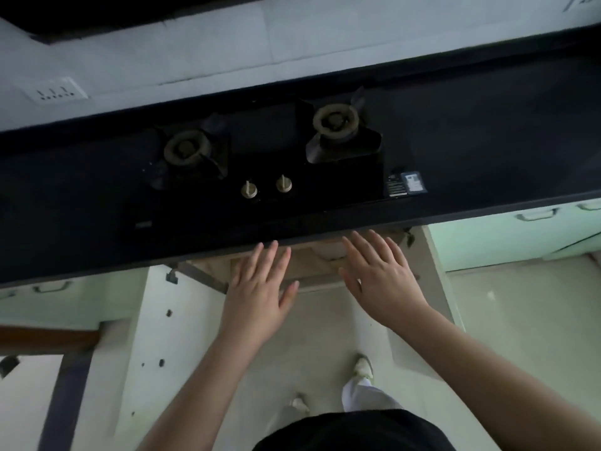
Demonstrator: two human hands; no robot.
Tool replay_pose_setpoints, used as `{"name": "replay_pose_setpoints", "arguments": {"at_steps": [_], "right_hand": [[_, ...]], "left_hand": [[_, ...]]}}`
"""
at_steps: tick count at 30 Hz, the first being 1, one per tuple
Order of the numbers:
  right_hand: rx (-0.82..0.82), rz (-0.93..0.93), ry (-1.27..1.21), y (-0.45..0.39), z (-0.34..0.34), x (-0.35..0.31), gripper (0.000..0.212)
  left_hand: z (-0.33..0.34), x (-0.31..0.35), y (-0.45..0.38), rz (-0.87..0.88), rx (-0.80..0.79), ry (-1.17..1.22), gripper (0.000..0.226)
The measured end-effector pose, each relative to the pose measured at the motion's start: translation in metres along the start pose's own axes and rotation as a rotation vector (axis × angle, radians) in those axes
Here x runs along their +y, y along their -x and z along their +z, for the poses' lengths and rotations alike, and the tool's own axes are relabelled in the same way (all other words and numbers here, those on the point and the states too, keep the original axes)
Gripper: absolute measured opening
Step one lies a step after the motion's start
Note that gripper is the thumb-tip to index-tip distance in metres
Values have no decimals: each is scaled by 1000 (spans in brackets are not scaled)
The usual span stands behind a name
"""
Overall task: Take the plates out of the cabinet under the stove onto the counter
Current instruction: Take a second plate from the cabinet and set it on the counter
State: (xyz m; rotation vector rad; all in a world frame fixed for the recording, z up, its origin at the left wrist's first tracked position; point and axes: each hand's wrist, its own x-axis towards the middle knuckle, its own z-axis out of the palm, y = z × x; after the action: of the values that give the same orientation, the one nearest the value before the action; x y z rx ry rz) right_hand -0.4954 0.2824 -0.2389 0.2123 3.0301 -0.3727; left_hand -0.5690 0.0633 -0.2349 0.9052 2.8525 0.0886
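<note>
The cabinet [312,265] under the stove stands with both doors swung out. Its inside is mostly hidden by the black counter [487,131] edge. A pale rounded shape, perhaps a plate [331,250], shows just under that edge between my hands. My left hand [260,291] is spread flat, fingers apart, fingertips at the counter's front edge, holding nothing. My right hand [380,278] is likewise spread and empty, a little to the right, in front of the cabinet opening.
A two-burner gas stove [270,148] with two knobs [266,187] is set in the counter. The open left door [162,336] and right door [432,255] flank my arms. Green drawer fronts [514,236] lie to the right. My feet stand on the pale floor [325,353].
</note>
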Motion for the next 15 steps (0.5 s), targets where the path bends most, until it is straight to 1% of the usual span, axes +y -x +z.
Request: {"name": "replay_pose_setpoints", "arguments": {"at_steps": [8, 15], "right_hand": [[-34, -6, 17, -6, 29, -8, 60], [-56, 13, 9, 4, 64, -37, 61]], "left_hand": [[27, -25, 18, -59, -38, 24, 69], [61, -40, 23, -17, -51, 62, 64]]}}
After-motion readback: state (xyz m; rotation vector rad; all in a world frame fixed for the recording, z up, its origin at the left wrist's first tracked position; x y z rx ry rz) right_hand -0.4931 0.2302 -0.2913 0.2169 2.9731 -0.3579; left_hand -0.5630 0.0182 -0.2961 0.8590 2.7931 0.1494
